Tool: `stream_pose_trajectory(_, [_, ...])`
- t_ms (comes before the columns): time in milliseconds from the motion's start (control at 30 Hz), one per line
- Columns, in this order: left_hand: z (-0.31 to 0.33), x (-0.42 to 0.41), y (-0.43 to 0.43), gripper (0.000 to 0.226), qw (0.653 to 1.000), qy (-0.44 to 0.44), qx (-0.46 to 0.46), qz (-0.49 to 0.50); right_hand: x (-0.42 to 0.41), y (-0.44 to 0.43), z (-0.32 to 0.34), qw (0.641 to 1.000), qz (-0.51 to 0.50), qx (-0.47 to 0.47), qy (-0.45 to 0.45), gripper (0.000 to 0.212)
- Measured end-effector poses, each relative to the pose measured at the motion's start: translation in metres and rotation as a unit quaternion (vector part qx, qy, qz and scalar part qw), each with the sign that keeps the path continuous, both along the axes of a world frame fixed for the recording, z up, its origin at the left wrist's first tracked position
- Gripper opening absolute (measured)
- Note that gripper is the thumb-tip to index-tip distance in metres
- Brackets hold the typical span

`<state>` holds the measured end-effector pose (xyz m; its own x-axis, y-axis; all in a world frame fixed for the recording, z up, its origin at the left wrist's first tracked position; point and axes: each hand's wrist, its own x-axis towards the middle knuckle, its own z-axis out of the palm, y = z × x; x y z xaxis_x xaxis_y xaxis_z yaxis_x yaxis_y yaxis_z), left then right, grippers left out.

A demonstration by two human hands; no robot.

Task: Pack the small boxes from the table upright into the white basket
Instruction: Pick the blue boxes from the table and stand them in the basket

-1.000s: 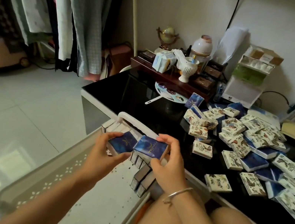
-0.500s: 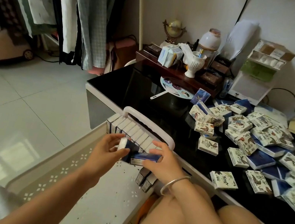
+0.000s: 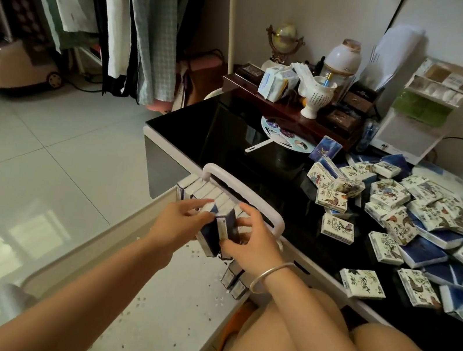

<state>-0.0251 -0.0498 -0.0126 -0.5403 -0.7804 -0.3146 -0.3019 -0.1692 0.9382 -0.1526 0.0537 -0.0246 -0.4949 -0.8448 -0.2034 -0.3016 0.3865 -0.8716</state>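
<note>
Clothes (image 3: pixel 145 23) hang on a rail at far left above a pale tiled floor (image 3: pixel 28 156). Next to them, a white basket (image 3: pixel 94 256) sits beside a seated person's bare knees, its looped handle (image 3: pixel 241 184) touching the edge of a glossy black bench (image 3: pixel 231 132). A row of boxes (image 3: pixel 206 192) stands upright against the basket's far end, just under the handle. In front of that row, the person's left hand (image 3: pixel 178 221) has its fingers curled round a dark blue box (image 3: pixel 208 234), gripping it on edge. The right hand (image 3: pixel 255 246), a silver bangle (image 3: pixel 268 276) at the wrist, pinches a second blue box (image 3: pixel 227 228) that is pressed against the first one. Both boxes are upright inside the basket, near the standing row. A few more boxes (image 3: pixel 234 281) stand along the basket's right wall, below the right wrist. Further right on the bench lie a round paper fan (image 3: pixel 286 134) and a loose heap of small boxes (image 3: pixel 402 210), white printed ones mixed with blue. Most lie flat, and some overlap.
</note>
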Motion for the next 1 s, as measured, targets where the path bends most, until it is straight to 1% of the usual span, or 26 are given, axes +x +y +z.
stream_pose_trajectory(67, [0.001,-0.001,0.0,0.032,1.0,-0.011,-0.014,-0.024,-0.001,0.0,0.002,0.998,0.018,0.006,0.064,0.091])
stream_pose_trajectory(100, [0.001,-0.002,0.001,0.032,0.999,-0.015,-0.02,-0.025,0.0,0.0,0.004,0.994,0.03,0.005,0.108,0.092])
stream_pose_trajectory(167, [-0.003,-0.005,0.001,0.033,0.998,-0.032,-0.055,-0.002,0.004,0.0,0.003,0.981,0.04,0.002,0.189,0.085])
stream_pose_trajectory(233, [-0.007,-0.006,0.002,0.027,0.993,-0.045,-0.102,0.025,0.01,0.0,-0.004,0.969,0.03,-0.008,0.244,0.074])
stream_pose_trajectory(300, [-0.011,-0.007,0.005,0.021,0.99,-0.05,-0.13,0.025,0.013,0.0,-0.013,0.951,0.013,0.007,0.307,0.067])
stream_pose_trajectory(400, [-0.02,-0.01,0.016,0.017,0.989,-0.062,-0.132,-0.002,0.014,0.001,-0.022,0.92,0.007,0.056,0.388,0.067])
stream_pose_trajectory(467, [-0.03,-0.014,0.023,0.015,0.994,-0.053,-0.098,-0.012,0.014,0.003,-0.026,0.905,0.012,0.081,0.418,0.064])
stream_pose_trajectory(567, [-0.043,-0.017,0.028,0.016,0.998,-0.045,-0.046,-0.022,0.013,0.004,-0.033,0.895,0.014,0.109,0.432,0.063])
stream_pose_trajectory(667, [-0.053,-0.018,0.029,0.019,0.998,-0.053,-0.006,-0.025,0.009,0.007,-0.036,0.907,0.004,0.107,0.408,0.069])
stream_pose_trajectory(767, [-0.059,-0.02,0.027,0.017,0.999,-0.033,0.026,-0.015,0.005,0.01,-0.034,0.916,-0.004,0.105,0.387,0.072])
stream_pose_trajectory(833, [-0.06,-0.021,0.027,0.015,0.998,-0.017,0.06,-0.012,0.004,0.012,-0.032,0.912,-0.011,0.116,0.393,0.072])
stream_pose_trajectory(900, [-0.06,-0.023,0.027,0.015,0.995,-0.021,0.101,-0.009,0.004,0.013,-0.032,0.905,-0.022,0.125,0.407,0.07])
stream_pose_trajectory(1000, [-0.063,-0.025,0.028,0.023,0.992,-0.009,0.128,-0.013,0.008,0.012,-0.035,0.892,-0.029,0.145,0.427,0.07])
